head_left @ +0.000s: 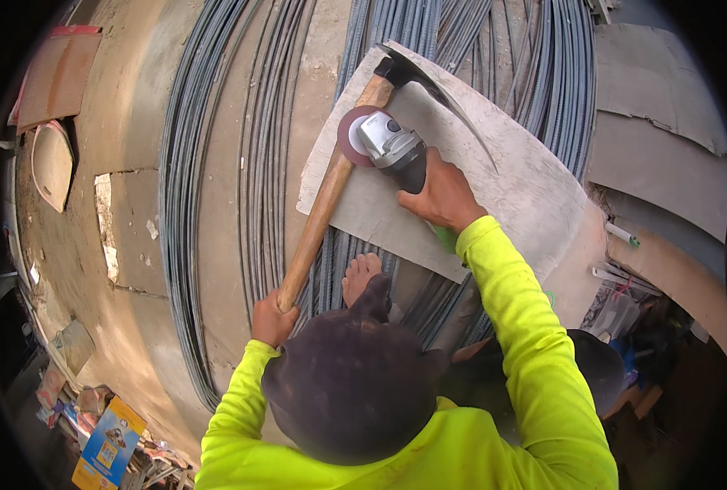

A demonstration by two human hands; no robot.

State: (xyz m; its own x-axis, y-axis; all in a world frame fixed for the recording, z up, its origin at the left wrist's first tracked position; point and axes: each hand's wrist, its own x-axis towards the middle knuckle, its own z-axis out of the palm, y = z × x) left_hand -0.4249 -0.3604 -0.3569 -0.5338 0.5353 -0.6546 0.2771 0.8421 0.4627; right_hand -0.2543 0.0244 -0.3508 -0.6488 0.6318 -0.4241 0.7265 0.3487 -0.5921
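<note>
left hand [272, 320] fingers grip pickaxe handle [323, 208] end; right hand [443, 196] fingers hold grinder [390, 143].

We see our left hand [272, 320] low at the centre-left, fingers curled shut into a fist-like grip, its yellow-sleeved forearm folded close against the body. Our right arm stretches forward and up, the sleeve ending at the wrist, and our right hand [441, 196] is closed in a firm grasp with its knuckles facing up. One bare foot [360, 275] shows between the two arms, toes pointing forward.
</note>
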